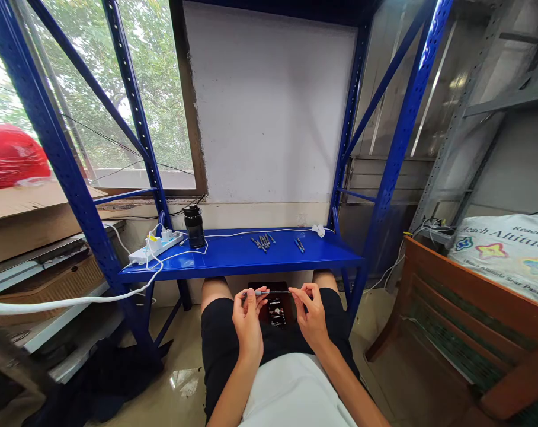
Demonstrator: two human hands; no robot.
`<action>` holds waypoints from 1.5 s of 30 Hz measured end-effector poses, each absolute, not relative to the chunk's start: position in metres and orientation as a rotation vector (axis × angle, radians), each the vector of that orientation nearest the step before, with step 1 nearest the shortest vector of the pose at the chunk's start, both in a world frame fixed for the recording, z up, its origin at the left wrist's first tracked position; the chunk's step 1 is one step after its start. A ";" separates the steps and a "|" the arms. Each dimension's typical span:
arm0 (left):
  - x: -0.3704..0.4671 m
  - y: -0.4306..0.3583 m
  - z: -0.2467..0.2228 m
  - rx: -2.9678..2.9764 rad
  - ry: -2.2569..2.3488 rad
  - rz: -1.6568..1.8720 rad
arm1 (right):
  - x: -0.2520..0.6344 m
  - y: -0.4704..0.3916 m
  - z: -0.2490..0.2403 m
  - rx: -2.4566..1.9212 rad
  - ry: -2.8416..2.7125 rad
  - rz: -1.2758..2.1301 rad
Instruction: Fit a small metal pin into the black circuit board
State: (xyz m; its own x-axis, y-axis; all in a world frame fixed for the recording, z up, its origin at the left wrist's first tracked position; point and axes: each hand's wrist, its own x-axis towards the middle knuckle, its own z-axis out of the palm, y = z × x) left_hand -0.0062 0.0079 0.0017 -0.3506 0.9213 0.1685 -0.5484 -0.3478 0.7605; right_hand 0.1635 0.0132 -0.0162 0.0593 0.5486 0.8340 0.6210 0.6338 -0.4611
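I pinch a pen (269, 292) between both hands above my lap, its long axis running left to right, my left hand (247, 317) closed on the grey end, my right hand (311, 314) on the dark end, over the phone (276, 309) on my thighs.

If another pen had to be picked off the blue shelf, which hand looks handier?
Probably the right hand: it pinches only the pen's thin tip, while the left hand grips the barrel, and the shelf pens lie ahead.

bottle (194, 226) left of pens (262, 241) on shelf (233, 261), phone (275, 308) on lap
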 end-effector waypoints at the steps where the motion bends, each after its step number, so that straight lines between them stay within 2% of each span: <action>1: -0.006 0.008 0.002 0.742 0.745 1.850 | 0.164 0.013 -0.016 -0.994 -1.598 -0.070; 45: -0.001 0.009 -0.005 1.040 0.732 1.578 | 0.159 0.010 -0.020 -0.906 -1.748 0.174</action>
